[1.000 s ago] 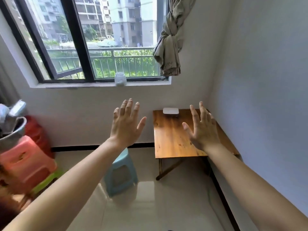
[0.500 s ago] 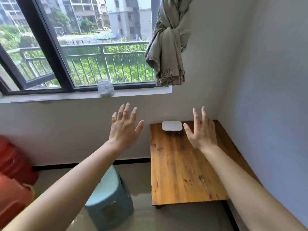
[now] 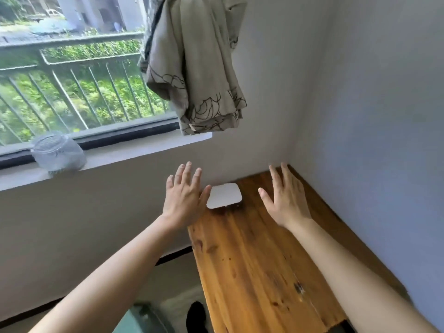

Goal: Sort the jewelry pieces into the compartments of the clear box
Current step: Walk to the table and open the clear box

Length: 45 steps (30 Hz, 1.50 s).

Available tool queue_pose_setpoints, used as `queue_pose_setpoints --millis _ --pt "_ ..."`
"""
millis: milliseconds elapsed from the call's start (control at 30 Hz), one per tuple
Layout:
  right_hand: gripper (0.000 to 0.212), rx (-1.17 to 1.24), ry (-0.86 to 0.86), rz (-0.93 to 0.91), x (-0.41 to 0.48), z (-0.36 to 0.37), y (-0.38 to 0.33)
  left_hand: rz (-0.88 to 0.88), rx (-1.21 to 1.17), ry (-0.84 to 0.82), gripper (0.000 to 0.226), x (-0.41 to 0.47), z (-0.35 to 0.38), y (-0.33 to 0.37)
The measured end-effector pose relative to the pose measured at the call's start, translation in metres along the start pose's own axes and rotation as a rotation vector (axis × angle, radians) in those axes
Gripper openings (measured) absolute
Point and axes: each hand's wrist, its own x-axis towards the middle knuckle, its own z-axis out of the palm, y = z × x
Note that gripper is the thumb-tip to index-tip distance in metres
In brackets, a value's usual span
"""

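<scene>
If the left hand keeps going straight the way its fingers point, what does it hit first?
Probably the wall under the window sill. The left hand points up and forward, its thumb beside the white box, which lies to its right, seemingly off that line. Depth is unclear.

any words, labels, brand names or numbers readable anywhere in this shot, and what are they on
None: no text can be read anywhere in this view.
White box on the wooden table: its top is plain, no label shows.
Glass jar on the windowsill: blurred, no lettering can be made out.
Knotted curtain: only a dark line drawing of petals, no letters.
Buildings through the window: too blurred for any sign.
</scene>
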Motion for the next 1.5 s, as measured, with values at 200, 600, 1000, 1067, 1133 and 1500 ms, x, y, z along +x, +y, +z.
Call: queue_pose_setpoints --millis 200,600,1000,1067,1133,1500 --pt "0.073 -0.076 -0.113 0.275 0.038 0.058 0.002 0.208 -0.029 -0.209 0.069 0.106 0.086 -0.022" --pt "0.075 -0.134 -0.118 0.502 0.011 0.048 -0.020 0.339 -0.052 -0.302 0.080 0.136 0.101 -0.031" --pt "0.073 0.088 -0.021 0.667 -0.003 0.166 -0.026 0.220 -0.254 -0.374 0.066 0.128 0.220 -0.042" --pt "0.071 0.181 -0.007 0.709 0.007 0.205 -0.020 0.182 -0.287 -0.360 0.065 0.130 0.259 -0.046" --pt "0.070 0.273 -0.005 0.750 0.017 0.246 -0.017 0.133 -0.320 -0.326 0.063 0.132 0.295 -0.056" --pt "0.078 0.470 0.042 0.690 0.074 0.378 -0.017 0.065 -0.596 -0.105 0.068 0.122 0.395 -0.082"
